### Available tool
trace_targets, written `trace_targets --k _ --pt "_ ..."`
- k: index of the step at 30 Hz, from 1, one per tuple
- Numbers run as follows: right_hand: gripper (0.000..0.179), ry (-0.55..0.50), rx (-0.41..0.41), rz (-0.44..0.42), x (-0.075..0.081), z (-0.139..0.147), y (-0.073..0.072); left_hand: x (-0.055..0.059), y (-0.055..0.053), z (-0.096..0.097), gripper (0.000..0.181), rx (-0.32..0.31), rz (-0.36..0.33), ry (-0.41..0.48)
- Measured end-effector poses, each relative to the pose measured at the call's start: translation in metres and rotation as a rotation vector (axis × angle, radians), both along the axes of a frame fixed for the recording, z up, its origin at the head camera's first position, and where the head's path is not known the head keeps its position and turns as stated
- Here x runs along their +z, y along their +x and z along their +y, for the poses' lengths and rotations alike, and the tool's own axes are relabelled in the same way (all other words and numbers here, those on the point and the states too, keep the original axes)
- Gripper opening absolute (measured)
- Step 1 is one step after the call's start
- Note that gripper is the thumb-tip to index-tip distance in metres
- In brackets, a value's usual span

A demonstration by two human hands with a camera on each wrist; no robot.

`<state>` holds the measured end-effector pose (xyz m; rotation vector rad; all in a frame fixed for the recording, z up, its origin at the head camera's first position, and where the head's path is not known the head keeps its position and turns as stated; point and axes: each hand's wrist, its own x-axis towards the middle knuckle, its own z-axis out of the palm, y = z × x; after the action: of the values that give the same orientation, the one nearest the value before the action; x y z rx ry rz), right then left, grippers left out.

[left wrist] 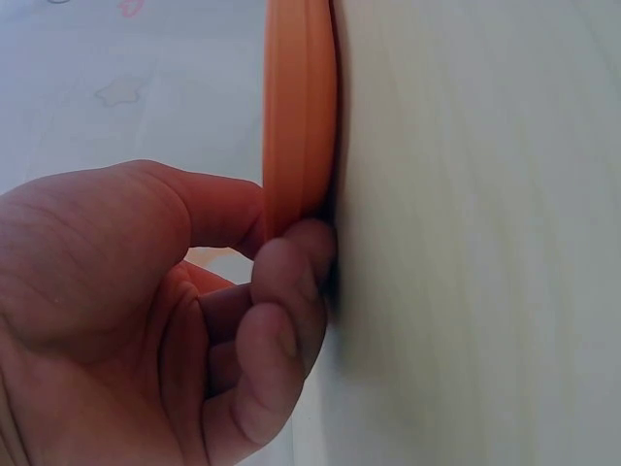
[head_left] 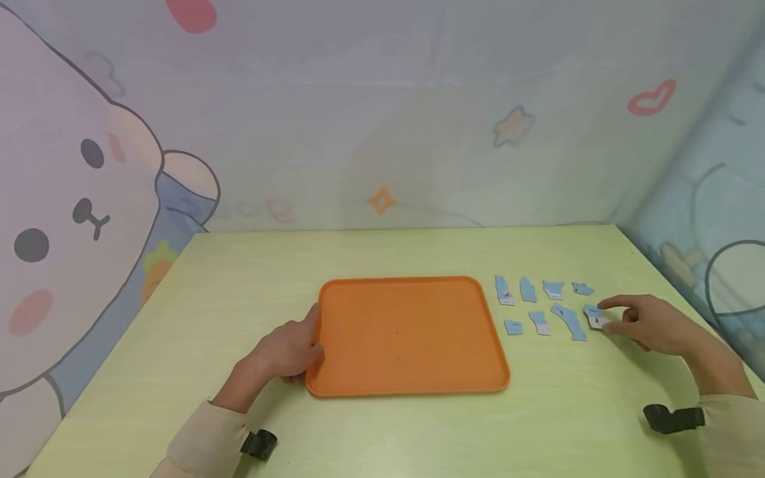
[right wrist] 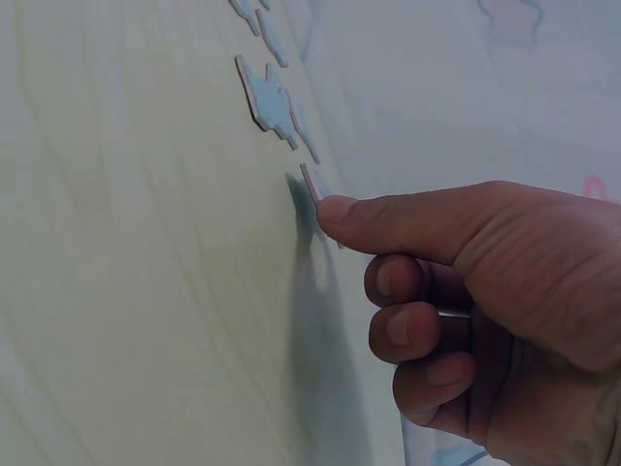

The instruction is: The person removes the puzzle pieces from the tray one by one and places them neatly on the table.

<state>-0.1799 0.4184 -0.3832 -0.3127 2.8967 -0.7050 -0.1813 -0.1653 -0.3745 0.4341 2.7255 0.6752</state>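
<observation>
An orange tray point(head_left: 406, 335) lies flat near the middle of the table. At its left rim, my left hand point(head_left: 293, 348) grips the edge; the left wrist view has the thumb on the rim point(left wrist: 299, 107) and curled fingers under it. Over on the right, my right hand point(head_left: 660, 325) pinches a blue-and-white puzzle piece point(head_left: 594, 317) between thumb and index finger. That puzzle piece point(right wrist: 312, 183) is partly hidden by the thumb in the right wrist view, where the other fingers are curled in. Just left of it lies a long blue puzzle piece point(head_left: 570, 322).
Several more irregular puzzle pieces point(head_left: 552, 290) lie in two rough rows between the tray and my right hand. The pale green table point(head_left: 382, 438) meets a printed backdrop point(head_left: 418, 133) at the back and sides.
</observation>
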Motion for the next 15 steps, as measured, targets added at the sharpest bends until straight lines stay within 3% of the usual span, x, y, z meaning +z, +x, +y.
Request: trace_targets --k 6,11,15 --pt "0.047 0.029 0.032 0.046 -0.005 0.001 -0.001 -0.002 -0.002 0.001 0.055 -0.002 0.001 -0.001" --pt "0.057 0.045 -0.016 0.025 -0.001 -0.001 0.002 -0.003 -0.001 0.001 0.057 -0.004 -0.006 0.004" --pt "0.056 0.046 -0.06 0.123 0.011 -0.012 0.004 0.001 0.0 0.0 0.049 0.021 -0.037 0.005"
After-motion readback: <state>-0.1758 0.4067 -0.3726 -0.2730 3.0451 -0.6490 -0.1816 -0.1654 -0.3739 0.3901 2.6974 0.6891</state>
